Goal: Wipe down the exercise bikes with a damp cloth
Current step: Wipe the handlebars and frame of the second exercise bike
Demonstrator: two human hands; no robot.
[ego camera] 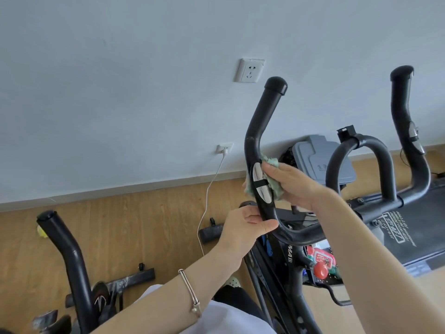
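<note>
A black exercise bike fills the middle and right of the head view, its left handlebar rising to a capped end. A pale green cloth is wrapped round that bar at its silver pulse sensor. My right hand grips the cloth against the bar. Just below, my left hand holds the bar at its bend, thumb across the front. The bike's right handlebar stands free at the far right.
A second bike's handlebar stands at lower left. A white charging cable hangs from a wall socket. A grey lidded box and a treadmill deck lie behind the bike. Wooden floor runs to the grey wall.
</note>
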